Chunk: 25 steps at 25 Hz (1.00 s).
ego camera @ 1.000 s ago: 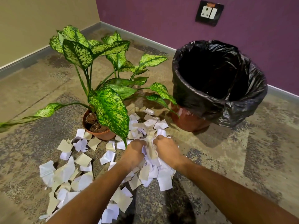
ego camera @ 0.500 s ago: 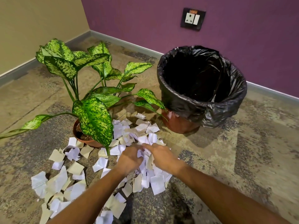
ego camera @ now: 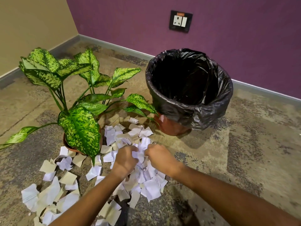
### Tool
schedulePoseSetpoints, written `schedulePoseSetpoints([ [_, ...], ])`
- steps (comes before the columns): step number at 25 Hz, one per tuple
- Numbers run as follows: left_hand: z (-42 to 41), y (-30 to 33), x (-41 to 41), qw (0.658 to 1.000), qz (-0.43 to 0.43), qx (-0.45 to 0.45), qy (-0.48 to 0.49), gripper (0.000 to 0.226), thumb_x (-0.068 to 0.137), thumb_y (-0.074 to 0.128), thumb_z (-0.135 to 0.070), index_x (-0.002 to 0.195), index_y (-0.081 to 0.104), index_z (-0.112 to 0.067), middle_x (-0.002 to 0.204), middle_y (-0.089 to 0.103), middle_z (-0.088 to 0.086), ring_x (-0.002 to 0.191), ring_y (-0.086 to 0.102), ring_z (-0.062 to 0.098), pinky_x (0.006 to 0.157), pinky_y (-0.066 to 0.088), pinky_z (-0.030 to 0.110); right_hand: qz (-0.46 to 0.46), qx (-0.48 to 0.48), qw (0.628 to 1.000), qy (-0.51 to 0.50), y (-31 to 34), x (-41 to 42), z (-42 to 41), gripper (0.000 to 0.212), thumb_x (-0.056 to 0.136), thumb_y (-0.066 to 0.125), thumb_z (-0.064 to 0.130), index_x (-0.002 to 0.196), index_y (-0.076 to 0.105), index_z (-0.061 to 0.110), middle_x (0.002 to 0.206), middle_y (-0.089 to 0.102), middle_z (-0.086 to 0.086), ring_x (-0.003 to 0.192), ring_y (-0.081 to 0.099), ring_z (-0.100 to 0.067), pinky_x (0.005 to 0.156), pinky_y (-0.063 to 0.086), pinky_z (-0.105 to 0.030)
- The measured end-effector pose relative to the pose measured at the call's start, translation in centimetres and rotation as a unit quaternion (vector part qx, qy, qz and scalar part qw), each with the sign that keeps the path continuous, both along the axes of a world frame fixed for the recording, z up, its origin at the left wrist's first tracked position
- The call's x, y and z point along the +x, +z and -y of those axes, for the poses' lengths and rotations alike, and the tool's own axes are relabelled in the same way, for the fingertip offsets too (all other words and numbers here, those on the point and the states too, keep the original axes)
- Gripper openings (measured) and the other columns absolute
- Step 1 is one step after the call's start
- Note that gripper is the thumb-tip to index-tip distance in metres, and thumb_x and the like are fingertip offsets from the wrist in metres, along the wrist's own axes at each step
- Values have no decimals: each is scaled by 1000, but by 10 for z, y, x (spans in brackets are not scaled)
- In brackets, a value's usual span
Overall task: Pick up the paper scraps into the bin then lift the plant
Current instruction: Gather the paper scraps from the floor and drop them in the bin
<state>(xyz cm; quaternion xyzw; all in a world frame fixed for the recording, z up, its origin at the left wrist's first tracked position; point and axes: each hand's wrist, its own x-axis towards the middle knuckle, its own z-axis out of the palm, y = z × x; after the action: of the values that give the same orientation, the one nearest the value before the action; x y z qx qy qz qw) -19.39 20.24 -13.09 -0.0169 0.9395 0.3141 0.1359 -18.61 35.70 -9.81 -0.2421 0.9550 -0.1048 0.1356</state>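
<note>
The left hand (ego camera: 126, 160) and the right hand (ego camera: 160, 158) are close together over the middle of the scattered paper, with the fingers curled inward toward each other. Between them they press a bunch of white paper scraps (ego camera: 141, 152), so both hands are closed on this same bunch. I think two hands are used because the pieces are small and loose; squeezed from two sides, many pieces can be carried at once and fewer will fall.

Under and around the hands, the rest of the torn paper (ego camera: 53, 198) lies flat on the mottled floor (ego camera: 244, 160). One group is just below the wrists, another spreads to the lower left, and some pieces lie beyond the hands, toward the bin. Most of the paper is not yet collected, so the first part of the task seems to be near its beginning.

The potted dieffenbachia plant (ego camera: 79, 126) stands just to the left of the hands. Its clay pot (ego camera: 70, 148) is mostly hidden by a big spotted leaf, and scraps lie against its base. The plant is untouched.

The bin (ego camera: 172, 128), lined with a black plastic bag (ego camera: 211, 111), stands upright beyond the right hand, near the purple wall (ego camera: 244, 46). Its mouth is wide open, and it is close enough for a short carry. Whether any paper is inside, I cannot tell, because the inside is too dark.
</note>
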Motion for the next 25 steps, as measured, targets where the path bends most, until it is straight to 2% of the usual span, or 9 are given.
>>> schedulePoseSetpoints([
  [4,-20,62,11,992,-125,25,-24,25,79,65,0,100,71,-13,96,65,6,89,62,25,63,33,17,-74,-67,995,-9,60,-2,-8,33,78,55,-2,105,67,13,96,60,-9,84,61,-31,67,48,-39],
  [6,-35,93,18,984,-173,39,-26,25,80,61,3,97,70,-14,83,54,-1,77,57,24,55,29,18,-126,-86,988,-17,98,-5,-14,29,76,60,0,98,70,15,95,62,-4,84,62,-26,69,52,-40],
  [8,-49,129,19,976,-208,62,-4,31,77,59,7,100,68,-11,80,47,-4,69,47,18,55,29,18,-194,-118,973,-33,135,-10,-23,23,72,64,1,89,71,16,90,64,-2,79,64,-24,65,54,-40],
  [10,-60,165,11,961,-259,93,22,37,78,61,5,109,68,-14,85,53,-2,72,47,15,58,29,15,-237,-143,959,-61,169,-17,-34,18,75,62,3,85,71,14,88,65,-2,78,64,-25,63,54,-41],
  [13,-76,205,-15,941,-316,113,48,37,80,68,-4,116,66,-13,104,63,5,91,58,20,73,36,18,-297,-154,934,-128,207,-36,-56,16,78,59,5,83,71,15,87,65,0,79,63,-22,67,52,-39],
  [16,-99,225,-49,945,-311,94,39,38,83,66,-6,121,62,-10,116,63,7,106,57,21,87,37,18,-316,-108,923,-192,222,-64,-80,20,78,56,3,82,71,15,84,64,-1,78,60,-24,66,47,-35],
  [19,-118,229,-78,958,-273,86,14,38,85,64,-5,123,61,-10,121,62,8,110,58,23,93,46,32,-282,-55,930,-230,214,-88,-93,24,75,52,-1,81,69,14,76,58,-2,74,57,-26,59,36,-31],
  [21,-124,227,-90,965,-250,86,-8,40,85,64,-7,124,60,-12,125,59,7,111,58,24,94,48,35,-263,-34,935,-234,205,-99,-96,27,75,51,-2,86,69,15,76,59,-3,77,60,-27,59,39,-31],
  [25,-120,220,-97,968,-225,97,-50,44,85,66,-13,128,57,-18,137,49,5,115,54,24,97,43,34,-239,-22,940,-242,184,-110,-98,37,85,56,6,119,62,18,114,65,-9,101,62,-30,78,49,-38],
])
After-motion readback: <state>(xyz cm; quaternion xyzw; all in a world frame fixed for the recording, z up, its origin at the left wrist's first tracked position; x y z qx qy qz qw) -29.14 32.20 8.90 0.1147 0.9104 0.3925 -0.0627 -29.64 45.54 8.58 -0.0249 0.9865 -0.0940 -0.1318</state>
